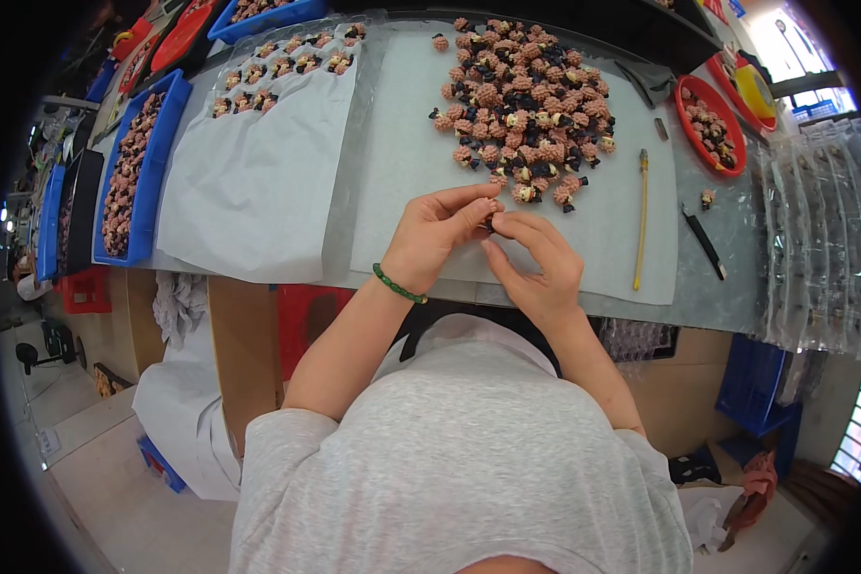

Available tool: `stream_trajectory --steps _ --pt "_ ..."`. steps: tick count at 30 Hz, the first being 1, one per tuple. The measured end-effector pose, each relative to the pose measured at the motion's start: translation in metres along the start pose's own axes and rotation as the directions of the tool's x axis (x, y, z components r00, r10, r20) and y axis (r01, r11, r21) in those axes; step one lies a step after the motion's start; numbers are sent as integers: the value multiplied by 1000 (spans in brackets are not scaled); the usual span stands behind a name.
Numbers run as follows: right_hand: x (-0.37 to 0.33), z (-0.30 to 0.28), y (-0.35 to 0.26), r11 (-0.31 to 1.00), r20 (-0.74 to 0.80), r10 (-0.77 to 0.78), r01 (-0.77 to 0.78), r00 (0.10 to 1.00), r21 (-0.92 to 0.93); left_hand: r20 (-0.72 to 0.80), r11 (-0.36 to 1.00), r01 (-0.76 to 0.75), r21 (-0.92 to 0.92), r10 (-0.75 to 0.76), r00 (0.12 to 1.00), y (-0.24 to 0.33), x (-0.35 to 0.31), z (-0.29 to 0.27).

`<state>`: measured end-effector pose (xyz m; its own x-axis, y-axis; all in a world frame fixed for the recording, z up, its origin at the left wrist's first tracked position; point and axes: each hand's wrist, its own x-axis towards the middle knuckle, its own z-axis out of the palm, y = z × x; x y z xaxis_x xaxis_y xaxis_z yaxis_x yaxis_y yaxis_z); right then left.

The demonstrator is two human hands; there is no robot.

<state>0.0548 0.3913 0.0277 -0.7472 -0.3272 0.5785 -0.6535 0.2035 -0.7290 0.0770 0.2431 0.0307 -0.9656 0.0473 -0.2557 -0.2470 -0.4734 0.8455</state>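
Both my hands meet over the white paper sheet (392,124) and hold one small figurine (489,224) with a dark part showing between the fingertips. My left hand (442,230), a green beaded bracelet at its wrist, pinches it between thumb and forefinger. From the other side, the fingertips of my right hand (542,263) close on the same piece. Most of the figurine is hidden by the fingers. Just beyond lies a heap of small figurines (526,105) with bumpy pink hair and dark bodies.
Left, a clear tray of figurines (287,65) is partly covered by white paper (258,182), beside a full blue bin (167,124). Right are a thin yellow stick (642,220), black tweezers (704,244), a lone figurine (707,198), a red bowl (681,105) and stacked clear trays (813,230).
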Motion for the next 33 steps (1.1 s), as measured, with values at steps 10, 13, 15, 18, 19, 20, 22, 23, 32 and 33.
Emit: stream_trajectory --steps 10,13,15,18,19,20,22,23,32,33 --pt "25 -16 22 874 75 -78 104 994 -475 -92 996 54 -72 -60 994 9 3 -1" --pt "21 -10 10 967 -29 35 -41 999 -250 -110 994 61 87 -51 993 5 4 8" --pt "20 -8 0 989 -4 67 -67 998 -131 -122 993 41 111 -27 992 5 5 10" --pt "13 -2 -6 946 -2 261 -255 965 201 -65 985 -13 169 24 998 6 6 8" --pt "11 -1 -5 827 8 421 -388 907 407 -61 986 -32 167 43 997 8 6 8" --pt "8 -3 -3 826 8 423 -389 906 407 -57 985 -50 164 60 997 9 6 7" --pt "3 -6 2 623 207 555 -567 806 539 -49 984 -62 165 71 996 8 5 7" --pt "1 -5 4 622 206 556 -568 805 539 -40 983 -76 166 84 996 7 5 6" --pt "-3 -4 3 857 27 312 -293 950 425 49 998 -52 -38 54 997 2 2 1" --pt "-5 -3 5 845 24 333 -309 943 436 49 998 -51 -38 53 997 2 2 0"
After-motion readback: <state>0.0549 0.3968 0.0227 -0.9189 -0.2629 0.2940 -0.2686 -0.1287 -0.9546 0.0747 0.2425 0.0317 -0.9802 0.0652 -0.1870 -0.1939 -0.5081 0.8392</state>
